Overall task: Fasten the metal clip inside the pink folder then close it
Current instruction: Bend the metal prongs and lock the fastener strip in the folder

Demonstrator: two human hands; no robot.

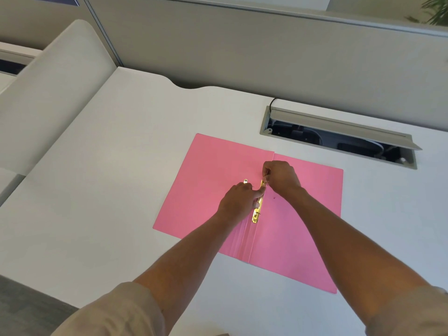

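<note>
The pink folder (211,180) lies open and flat on the white desk. A gold metal clip bar (256,213) runs along its centre fold. My left hand (238,202) rests on the middle of the bar, its index finger pressing it down. My right hand (281,177) is at the bar's far end, fingers pinched on a thin metal prong there. A small loose gold slider piece (245,181) lies on the left flap, just beyond my left hand.
The white desk (109,190) stretches left and toward me. An open cable hatch (339,139) with a raised grey lid sits behind the folder on the right. A grey partition wall (242,57) stands along the desk's back edge.
</note>
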